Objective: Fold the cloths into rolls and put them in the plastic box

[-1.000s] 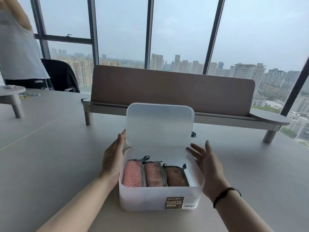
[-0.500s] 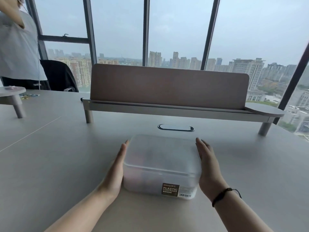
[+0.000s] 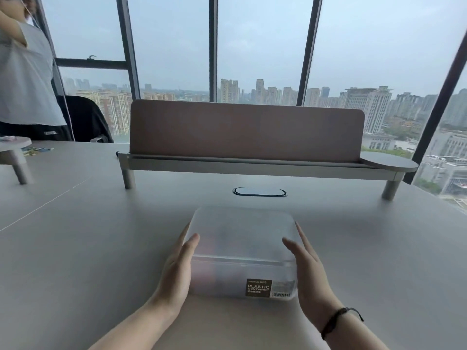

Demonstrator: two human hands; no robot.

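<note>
Since half a second ago both thumbs have come up over the closed lid. On the table (image 3: 75, 248), the plastic box (image 3: 242, 251) sits just in front of the oval cable port (image 3: 259, 192). Left hand (image 3: 178, 269) and right hand (image 3: 307, 269) flank it, fingers flat and together along its sides, thumbs over the top edge. Faint pinkish shapes inside are probably the rolled cloths. Press evenly at both front corners so the lid seats without the box sliding.

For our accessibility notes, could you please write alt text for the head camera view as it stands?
A closed, frosted plastic box sits on a grey table, with the left hand and right hand flat against its sides, thumbs on the lid. Behind it stand a desk riser with a brown panel and tall windows onto a hazy city.
</note>
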